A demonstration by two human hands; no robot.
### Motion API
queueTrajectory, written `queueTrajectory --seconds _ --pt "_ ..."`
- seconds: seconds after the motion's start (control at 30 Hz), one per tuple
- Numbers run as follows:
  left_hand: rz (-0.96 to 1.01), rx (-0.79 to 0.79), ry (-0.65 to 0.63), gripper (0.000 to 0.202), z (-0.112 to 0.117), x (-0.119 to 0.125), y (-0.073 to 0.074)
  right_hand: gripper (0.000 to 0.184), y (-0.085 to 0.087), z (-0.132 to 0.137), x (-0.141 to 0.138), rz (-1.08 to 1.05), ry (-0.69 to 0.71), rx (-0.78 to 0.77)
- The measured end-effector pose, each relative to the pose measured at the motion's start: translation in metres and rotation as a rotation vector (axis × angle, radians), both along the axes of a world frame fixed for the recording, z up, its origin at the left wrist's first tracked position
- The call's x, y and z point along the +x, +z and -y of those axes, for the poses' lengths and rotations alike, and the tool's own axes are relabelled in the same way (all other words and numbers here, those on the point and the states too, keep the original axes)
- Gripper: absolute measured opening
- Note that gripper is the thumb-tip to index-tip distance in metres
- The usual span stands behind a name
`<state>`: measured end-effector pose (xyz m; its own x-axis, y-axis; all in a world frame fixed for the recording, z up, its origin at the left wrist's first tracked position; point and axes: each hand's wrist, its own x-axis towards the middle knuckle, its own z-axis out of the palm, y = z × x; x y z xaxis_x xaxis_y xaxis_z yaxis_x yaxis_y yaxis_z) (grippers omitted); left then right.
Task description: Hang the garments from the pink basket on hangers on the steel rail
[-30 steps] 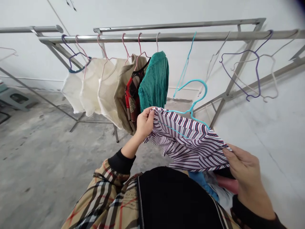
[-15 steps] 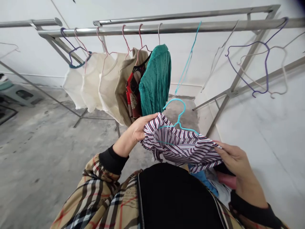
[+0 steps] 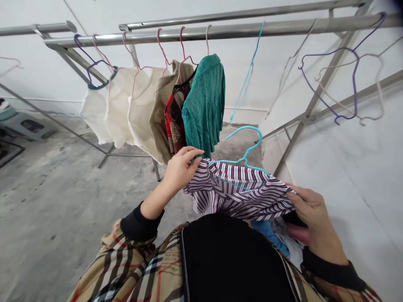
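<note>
A striped shirt (image 3: 233, 193) in white, red and dark tones stretches between my hands in front of my chest. Inside its neckline sits a light-blue hanger (image 3: 247, 156), its hook sticking up above the collar and tilted to the left. My left hand (image 3: 182, 167) pinches the shirt's left shoulder, close to the hanger's end. At the other shoulder, my right hand (image 3: 307, 203) grips the fabric between thumb and fingers. The hanger's lower bar shows partly within the shirt's opening.
Ahead runs a metal rail (image 3: 233, 30) with several garments on hangers, the nearest a green velvet top (image 3: 204, 102). Bare hangers hang to the right, among them a purple hanger (image 3: 355, 84). Below the shirt lie piled clothes (image 3: 270, 237). A plastic stool (image 3: 28, 123) stands far left.
My left hand has shifted slightly left and changed its hold on the shirt's shoulder. The hanger's hook has moved right and leans more, and the neckline is pulled straighter.
</note>
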<state>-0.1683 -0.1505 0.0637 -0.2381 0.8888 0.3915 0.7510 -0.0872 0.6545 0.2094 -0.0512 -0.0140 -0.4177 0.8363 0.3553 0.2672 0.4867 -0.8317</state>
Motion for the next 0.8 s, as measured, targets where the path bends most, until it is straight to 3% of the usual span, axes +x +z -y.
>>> queueTrajectory --seconds 0.1,0.27,0.33,0.47,0.67,0.8 --pt "-0.247 0.125 0.124 0.020 0.001 -0.005 0.006 0.022 -0.001 -0.001 -0.002 0.000 0.005 0.016" --pt "-0.168 0.185 -0.126 0.020 -0.003 -0.003 0.007 0.021 0.000 -0.001 -0.005 -0.055 0.000 0.012" --pt "-0.084 0.144 -0.171 0.024 -0.007 -0.002 0.007 0.022 0.001 -0.001 -0.005 -0.062 0.013 0.000" --pt "0.192 -0.198 -0.198 0.037 -0.020 -0.008 0.013 0.021 0.004 -0.002 -0.003 -0.011 0.058 -0.025" --pt "0.661 -0.756 -0.676 0.020 -0.044 -0.013 0.019 0.020 0.013 0.001 -0.008 0.022 0.098 -0.055" --pt "0.899 -0.947 -0.761 0.024 -0.047 -0.006 0.012 0.019 0.018 0.002 -0.011 0.033 0.153 -0.038"
